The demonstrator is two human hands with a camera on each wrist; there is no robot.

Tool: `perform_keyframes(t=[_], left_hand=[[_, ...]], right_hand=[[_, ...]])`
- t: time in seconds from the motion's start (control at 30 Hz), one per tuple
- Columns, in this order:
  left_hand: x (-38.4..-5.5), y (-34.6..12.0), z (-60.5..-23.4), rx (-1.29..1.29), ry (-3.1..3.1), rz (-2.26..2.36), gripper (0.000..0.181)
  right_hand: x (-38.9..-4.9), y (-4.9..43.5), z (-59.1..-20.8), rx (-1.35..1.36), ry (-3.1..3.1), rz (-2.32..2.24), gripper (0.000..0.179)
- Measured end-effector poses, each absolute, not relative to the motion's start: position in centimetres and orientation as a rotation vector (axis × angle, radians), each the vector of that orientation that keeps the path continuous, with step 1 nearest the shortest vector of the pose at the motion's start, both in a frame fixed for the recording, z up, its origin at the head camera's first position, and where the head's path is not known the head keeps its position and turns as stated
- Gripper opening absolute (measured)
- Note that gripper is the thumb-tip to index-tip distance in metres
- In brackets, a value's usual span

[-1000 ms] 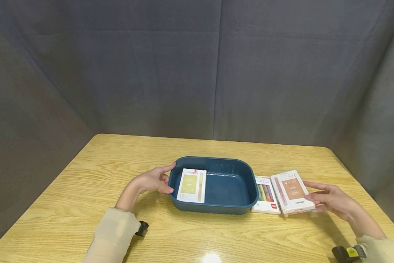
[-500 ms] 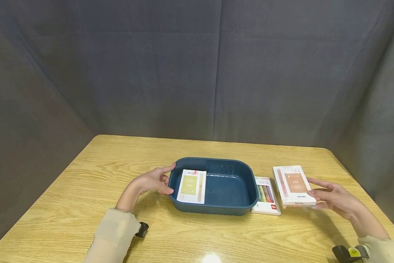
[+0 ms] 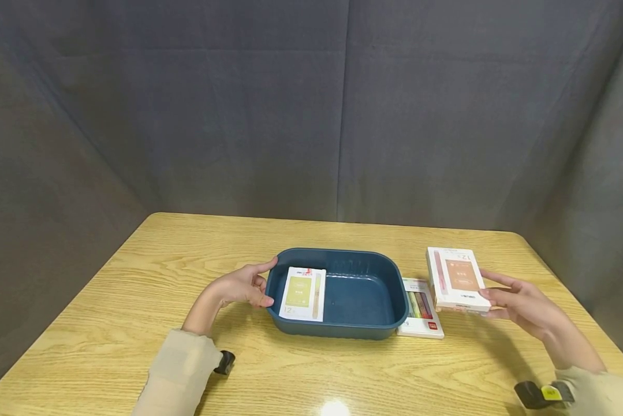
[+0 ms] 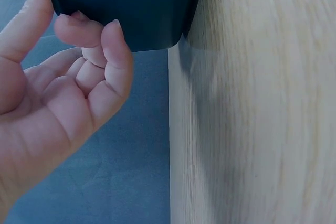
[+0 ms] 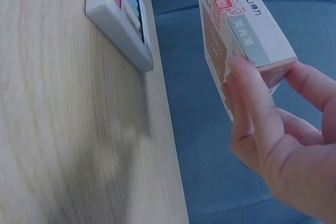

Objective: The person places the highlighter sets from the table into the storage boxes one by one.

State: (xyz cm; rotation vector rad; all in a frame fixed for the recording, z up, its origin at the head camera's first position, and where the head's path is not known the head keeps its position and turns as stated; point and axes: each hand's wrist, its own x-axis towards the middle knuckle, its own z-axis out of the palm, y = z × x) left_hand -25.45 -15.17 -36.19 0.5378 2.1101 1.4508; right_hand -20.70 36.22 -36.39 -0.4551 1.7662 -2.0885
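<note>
A dark blue plastic bin point(image 3: 363, 300) stands mid-table, and my left hand point(image 3: 245, 286) grips its left end. In the left wrist view, bent fingers point(image 4: 116, 59) are against the outside wall of the bin. Inside the bin, at the left, lies a white box with a yellow-green panel point(image 3: 302, 293). My right hand point(image 3: 524, 305) holds a white highlighter box with an orange-brown panel point(image 3: 455, 277) by its right side, raised off the table and tilted. The right wrist view shows the thumb and fingers pinching the end of this highlighter box point(image 5: 252, 30).
A flat white pack of coloured pens point(image 3: 420, 315) lies on the table against the bin's right end, partly hidden by the bin's rim. The wooden table point(image 3: 290, 375) has a grey curtain point(image 3: 238, 115) behind it and at both sides.
My right hand has lifted the highlighter box from beside the pen pack, upward and slightly away, and has then shifted it a little left. My left hand and the bin have stayed in place.
</note>
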Motion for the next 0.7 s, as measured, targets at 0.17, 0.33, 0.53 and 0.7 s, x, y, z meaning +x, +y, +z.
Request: perform_keyframes(t=[0.17, 0.33, 0.53, 0.7], left_hand=[[-25.5, -15.3, -36.2, 0.551, 2.101, 1.455, 0.091], [-25.6, -15.4, -36.3, 0.589, 2.105, 1.452, 0.092], [-25.5, -15.3, -36.2, 0.588, 2.108, 1.447, 0.092], [-25.5, -15.3, -36.2, 0.583, 2.113, 1.447, 0.092]], right_hand=[[-20.8, 35.3, -36.0, -0.415, 1.764, -2.119, 0.043], [-20.9, 34.2, -35.7, -0.367, 1.813, -2.121, 0.040], [-20.9, 33.0, -35.4, -0.320, 1.854, -2.114, 0.037], [-20.8, 32.2, -35.2, -0.304, 1.857, -2.132, 0.035]])
